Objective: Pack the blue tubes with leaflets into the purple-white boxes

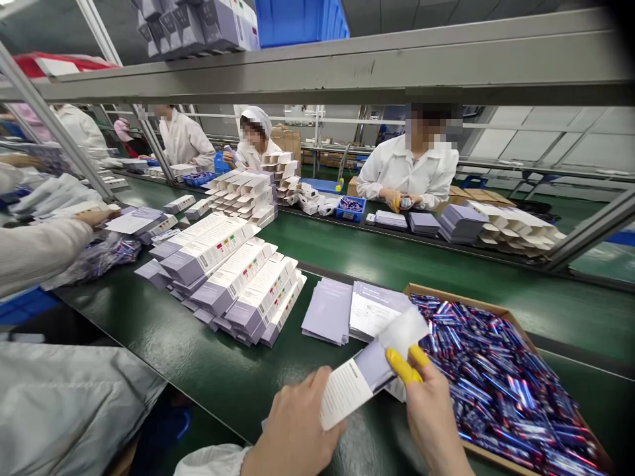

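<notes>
One green tabletop (122, 317), with contents as follows.

Far left: one co-worker's sleeved arm (44, 251), the hand reaching to a stack of flat lavender-and-white sheets (133, 219). Below it, one clear bag (112, 254) of small shiny cylinders.

Left of centre: one slanting pile of lavender-and-white cartons (228, 277), printed with small red, yellow and green marks. Behind it, one stack of open-ended cartons (243, 192).

Lower centre: one left hand (297, 423), its grip closed around the lower part of one narrow carton (347, 393). The carton is held tilted above the tabletop, its upper end toward the right. Beyond it, one stack of lavender leaflets (328, 311); just to the right, one stack of white printed booklets (374, 307).

Right of centre: one translucent white packet (404, 328) at the carton's upper end. One right hand (431, 403), two digits in yellow covers, its grip nearly closed at the packet and carton end; the exact contact cannot be told. Across the line, one person in white (411, 168), hands together near one blue bin (350, 213).

Right: one shallow cardboard tray (459, 298), filled with loose shiny dark-blue cylinders (496, 383). Behind, one stack of folded lavender pieces (461, 223).
</notes>
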Demonstrator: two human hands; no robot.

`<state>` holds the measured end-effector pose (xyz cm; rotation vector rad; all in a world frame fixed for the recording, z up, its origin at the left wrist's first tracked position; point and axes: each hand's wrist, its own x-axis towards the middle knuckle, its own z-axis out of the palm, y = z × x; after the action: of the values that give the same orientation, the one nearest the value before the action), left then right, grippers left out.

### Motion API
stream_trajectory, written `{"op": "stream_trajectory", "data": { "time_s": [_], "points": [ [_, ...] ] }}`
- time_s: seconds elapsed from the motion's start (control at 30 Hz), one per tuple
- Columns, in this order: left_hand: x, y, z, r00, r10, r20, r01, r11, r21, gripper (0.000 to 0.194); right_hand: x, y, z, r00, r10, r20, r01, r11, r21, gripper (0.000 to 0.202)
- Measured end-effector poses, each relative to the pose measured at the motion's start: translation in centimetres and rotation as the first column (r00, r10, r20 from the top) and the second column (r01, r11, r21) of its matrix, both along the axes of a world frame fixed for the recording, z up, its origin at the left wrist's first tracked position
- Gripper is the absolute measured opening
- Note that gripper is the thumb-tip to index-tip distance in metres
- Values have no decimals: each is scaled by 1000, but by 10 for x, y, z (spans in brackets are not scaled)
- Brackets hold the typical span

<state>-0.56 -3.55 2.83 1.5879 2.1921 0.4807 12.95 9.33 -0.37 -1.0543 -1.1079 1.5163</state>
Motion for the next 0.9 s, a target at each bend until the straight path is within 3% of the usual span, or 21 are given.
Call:
{"op": "stream_trajectory", "data": {
  "time_s": [0.07, 0.13, 0.23, 0.37, 0.47, 0.57, 0.63, 0.67, 0.73, 0.8, 0.9],
  "points": [
    [1, 0, -1, 1000, -4, 19, 4, 1000, 7, 29, 5, -1, -1, 979, 173, 109, -180, 982, 60, 30],
    [3, 1, -3, 999, -25, 34, 24, 999, 34, 32, 8, -4, 2, 922, 331, 203, -362, 922, 139, 22],
    [6, 5, -6, 996, -23, 87, 15, 996, 91, 32, 7, -11, 15, 842, 374, 389, -504, 802, 321, 17],
    [11, 12, -5, 972, -64, 226, 2, 965, 264, 35, 1, -29, 34, 803, 237, 547, -555, 632, 541, 29],
    [15, 19, 0, 940, -150, 307, -13, 882, 471, 48, -1, -39, 42, 863, 28, 504, -435, 547, 715, 38],
    [17, 27, 2, 906, -234, 353, -17, 813, 581, 52, -1, -40, 42, 852, -174, 495, -391, 419, 820, 30],
    [19, 30, 0, 901, -200, 386, -65, 815, 576, 54, -1, -39, 37, 831, -236, 504, -421, 326, 847, 23],
    [20, 32, -3, 902, -160, 402, -102, 823, 559, 56, -2, -38, 33, 823, -279, 494, -403, 325, 855, 21],
    [23, 33, -10, 904, -88, 418, -173, 820, 545, 62, -5, -39, 28, 795, -401, 455, -287, 412, 865, 23],
    [25, 33, -18, 915, -74, 398, -198, 775, 600, 64, -10, -40, 27, 761, -488, 429, -191, 463, 866, 22],
    [25, 30, -26, 931, -103, 349, -196, 666, 719, 62, -14, -41, 38, 735, -469, 490, -342, 367, 865, 6]
  ]
}}
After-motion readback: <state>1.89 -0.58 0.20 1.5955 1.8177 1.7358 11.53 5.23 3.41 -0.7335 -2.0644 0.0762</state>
